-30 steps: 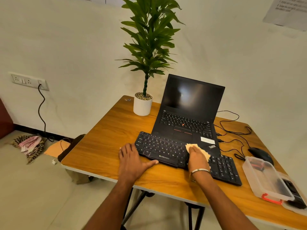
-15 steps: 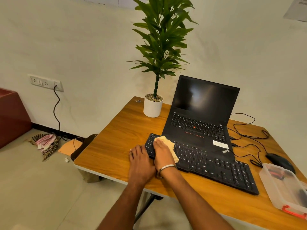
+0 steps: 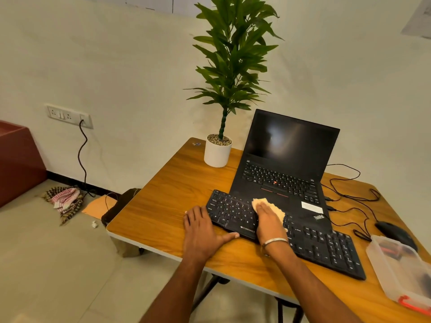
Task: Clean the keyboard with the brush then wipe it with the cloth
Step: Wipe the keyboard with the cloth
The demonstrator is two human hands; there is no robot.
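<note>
A: At the near edge of the keyboard (image 3: 283, 231), what are the hands doing?

B: The left hand (image 3: 202, 231) lies flat on the counter (image 3: 163, 201), fingers straight, thumb stretched along the keyboard's front edge, seemingly steadying it. The right hand (image 3: 268, 221) presses the cloth (image 3: 268, 206) onto the keys left of the keyboard's middle, fingers laid fairly straight over it; it pushes down rather than pinching.

A: So which step is this?

B: By the look of it, the wiping. No brush is in the hands, so the brushing is probably done. The next move likely calls for drawing the cloth across the keys toward the keyboard's right end, with light, even pressure so the board doesn't slide.

A: Any containers?

B: Right of the keyboard sits a clear plastic box (image 3: 401, 269) with a red latch. Something dark and something reddish show through it, too blurred to name.

A: And farther back?

B: Behind the keyboard, touching its rear edge, stands an open laptop (image 3: 289, 159), screen dark. Left of that, a white pot (image 3: 217, 153) holds pebbles and a leafy plant (image 3: 233, 54).
</note>
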